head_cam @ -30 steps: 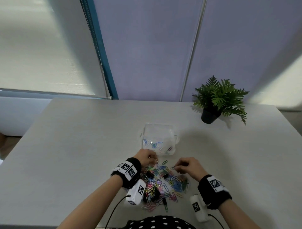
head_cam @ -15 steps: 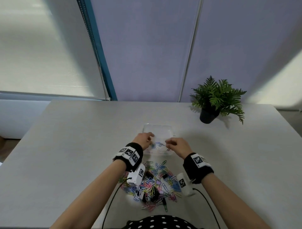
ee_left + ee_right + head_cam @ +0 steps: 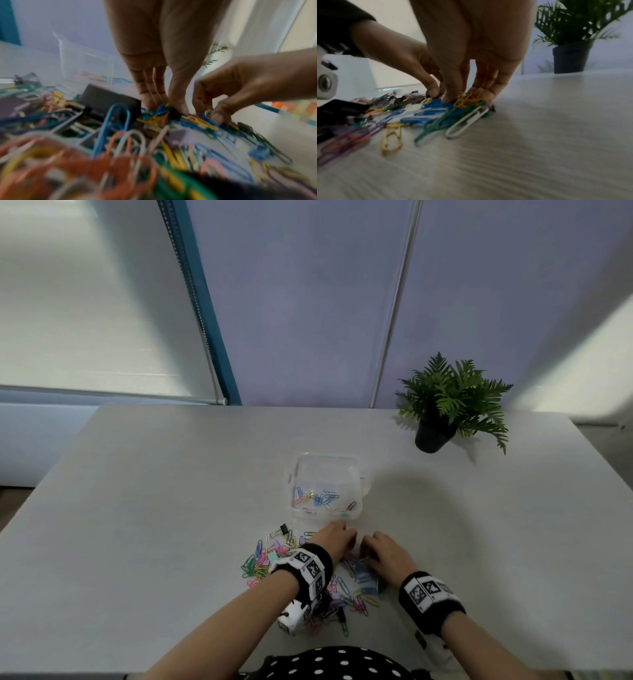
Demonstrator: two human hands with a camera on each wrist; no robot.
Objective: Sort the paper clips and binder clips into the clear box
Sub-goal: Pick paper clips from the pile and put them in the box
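Observation:
A heap of coloured paper clips (image 3: 270, 559) mixed with black binder clips (image 3: 109, 100) lies on the table in front of me. Just beyond it stands the clear box (image 3: 325, 470) with several paper clips on its floor. My left hand (image 3: 347, 537) is down at the far edge of the heap, thumb and fingers (image 3: 154, 102) pinching blue and yellow paper clips. Close beside it, my right hand (image 3: 366, 546) reaches into the heap's right part. Its thumb and fingers pinch a yellow paper clip (image 3: 464, 98) against the blue ones.
A small potted fern (image 3: 445, 412) stands at the back right of the grey table (image 3: 154, 508). One black binder clip (image 3: 281, 529) lies at the heap's far left edge. A white paper clip (image 3: 467, 121) and green ones lie just right of my right hand.
Half a second ago both hands were over the clear box; now they are back down on the heap, pinching clips. One second ago they were also at the heap.

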